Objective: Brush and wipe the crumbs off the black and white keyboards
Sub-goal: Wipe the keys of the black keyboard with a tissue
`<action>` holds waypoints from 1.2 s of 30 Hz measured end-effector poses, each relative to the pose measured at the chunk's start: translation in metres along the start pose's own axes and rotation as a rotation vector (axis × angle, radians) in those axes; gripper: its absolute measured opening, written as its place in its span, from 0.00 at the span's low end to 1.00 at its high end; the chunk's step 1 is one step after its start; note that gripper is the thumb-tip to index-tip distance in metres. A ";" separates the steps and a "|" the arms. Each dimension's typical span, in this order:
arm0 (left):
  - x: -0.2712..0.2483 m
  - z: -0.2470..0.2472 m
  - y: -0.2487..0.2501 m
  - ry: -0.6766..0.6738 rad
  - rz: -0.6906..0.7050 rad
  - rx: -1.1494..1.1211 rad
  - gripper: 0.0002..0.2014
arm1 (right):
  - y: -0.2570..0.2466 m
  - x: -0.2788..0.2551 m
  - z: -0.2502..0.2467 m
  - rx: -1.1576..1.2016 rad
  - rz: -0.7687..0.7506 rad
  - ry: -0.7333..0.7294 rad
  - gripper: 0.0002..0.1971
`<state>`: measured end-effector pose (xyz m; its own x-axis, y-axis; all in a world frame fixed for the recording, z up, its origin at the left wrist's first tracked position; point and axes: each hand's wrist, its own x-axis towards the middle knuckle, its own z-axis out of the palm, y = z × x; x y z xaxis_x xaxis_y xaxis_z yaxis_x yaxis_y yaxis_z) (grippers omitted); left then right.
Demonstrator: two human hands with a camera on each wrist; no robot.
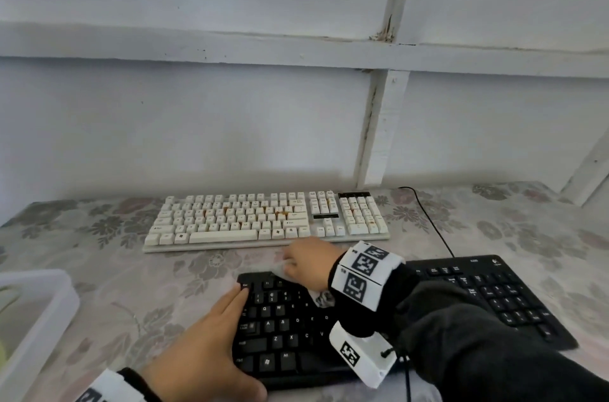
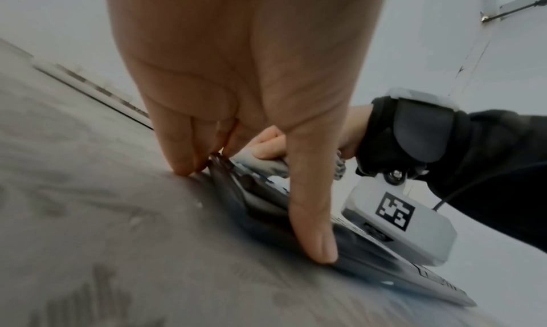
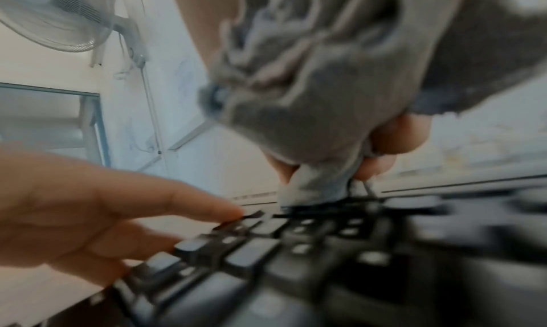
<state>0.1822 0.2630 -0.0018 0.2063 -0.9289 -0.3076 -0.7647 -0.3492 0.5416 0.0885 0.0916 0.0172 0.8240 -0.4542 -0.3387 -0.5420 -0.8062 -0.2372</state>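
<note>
Nearest me, the person's left hand [image 1: 211,332] lies flat with straight fingers along the left edge of the black keyboard [image 1: 283,329], bracing it on the flowered tablecloth [image 1: 99,286]. Just beyond, the right hand [image 1: 309,264] bunches a grey cloth [image 3: 311,98] in curled fingers and presses it to that keyboard's top row. Farther back, near the wall, sits the white keyboard [image 1: 263,220], orange crumbs among its keys.
</note>
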 end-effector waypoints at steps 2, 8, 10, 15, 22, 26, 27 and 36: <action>-0.002 -0.001 0.002 0.012 -0.024 0.030 0.62 | 0.024 -0.016 -0.002 0.031 0.044 0.023 0.17; -0.002 0.000 0.004 0.029 -0.043 0.053 0.62 | 0.095 -0.068 -0.007 0.083 0.215 0.080 0.17; -0.001 0.001 0.003 0.036 -0.044 0.056 0.62 | 0.119 -0.082 -0.011 0.054 0.305 0.079 0.17; -0.002 0.001 0.004 0.038 -0.043 0.045 0.62 | 0.145 -0.084 -0.027 -0.096 0.454 -0.015 0.15; -0.001 0.002 0.001 0.071 -0.007 -0.011 0.62 | 0.020 -0.029 -0.031 0.026 0.054 0.013 0.14; -0.001 0.009 -0.004 0.108 0.090 -0.033 0.49 | -0.039 0.008 -0.011 0.026 -0.103 0.005 0.15; -0.003 0.011 -0.006 0.147 0.075 -0.001 0.47 | -0.043 0.013 -0.007 -0.024 -0.095 0.004 0.15; -0.010 -0.004 0.016 0.015 -0.014 -0.194 0.41 | 0.051 -0.043 -0.010 0.085 0.111 0.016 0.16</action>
<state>0.1709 0.2665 0.0133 0.2262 -0.9251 -0.3049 -0.6301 -0.3777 0.6785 0.0271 0.0659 0.0290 0.7603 -0.5455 -0.3526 -0.6415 -0.7159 -0.2756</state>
